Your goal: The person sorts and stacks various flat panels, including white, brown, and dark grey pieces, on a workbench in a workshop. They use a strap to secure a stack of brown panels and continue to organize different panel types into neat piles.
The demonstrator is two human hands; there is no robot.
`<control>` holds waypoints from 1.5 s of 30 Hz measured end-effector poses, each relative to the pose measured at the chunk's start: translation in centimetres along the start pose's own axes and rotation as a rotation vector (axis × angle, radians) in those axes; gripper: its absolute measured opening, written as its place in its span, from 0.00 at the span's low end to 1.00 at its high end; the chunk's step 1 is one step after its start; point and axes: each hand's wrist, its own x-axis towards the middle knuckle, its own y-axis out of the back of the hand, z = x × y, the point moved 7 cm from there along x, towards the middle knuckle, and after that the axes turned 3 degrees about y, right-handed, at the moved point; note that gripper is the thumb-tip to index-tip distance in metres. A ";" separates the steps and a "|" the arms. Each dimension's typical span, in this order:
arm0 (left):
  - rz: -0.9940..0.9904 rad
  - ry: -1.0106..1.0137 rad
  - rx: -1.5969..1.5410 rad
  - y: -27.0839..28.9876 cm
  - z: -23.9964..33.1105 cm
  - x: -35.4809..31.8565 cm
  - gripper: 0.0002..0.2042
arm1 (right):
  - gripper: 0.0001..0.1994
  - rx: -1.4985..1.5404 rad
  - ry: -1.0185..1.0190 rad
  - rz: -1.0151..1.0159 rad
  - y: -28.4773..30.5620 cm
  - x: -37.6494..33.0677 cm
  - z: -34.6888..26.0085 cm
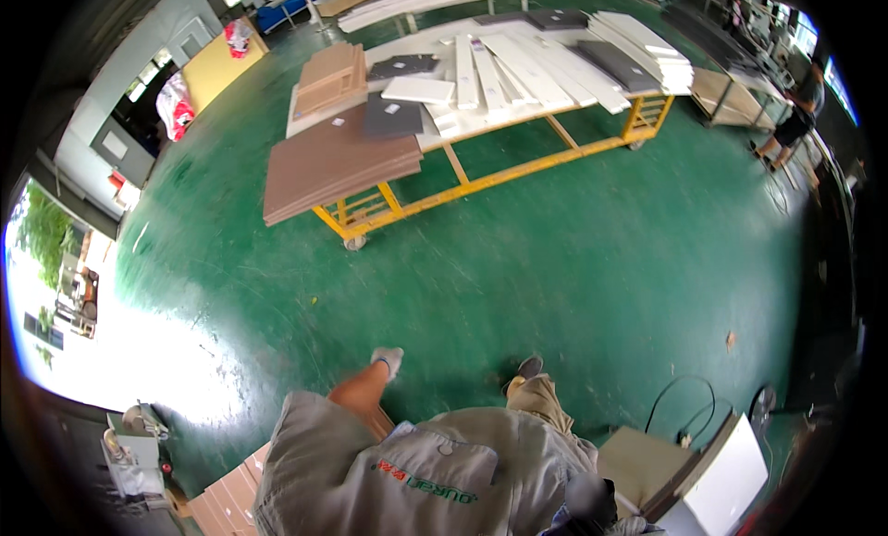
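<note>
My left hand (388,361), in a pale glove with a blue cuff, reaches forward over the green floor from a short grey sleeve. Its fingers are too small and blurred to make out, and nothing shows in it. Brown lined edges, like stacked boards (377,423), show just below that forearm, partly hidden by my shirt; whether the arm touches them I cannot tell. My right hand does not show. One dark shoe (529,367) of mine is on the floor ahead.
A yellow wheeled cart (435,199) ahead carries brown panels (338,161), white strips (532,69) and dark grey panels. More brown boards (227,499) are at lower left. A white panel (731,476) and cable (680,381) lie right. Another person (803,110) stands far right.
</note>
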 end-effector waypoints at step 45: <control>-0.817 -0.185 -0.839 16.1 65.3 -6.0 0.09 | 0.11 -0.294 0.170 -0.255 -47.4 34.8 -69.3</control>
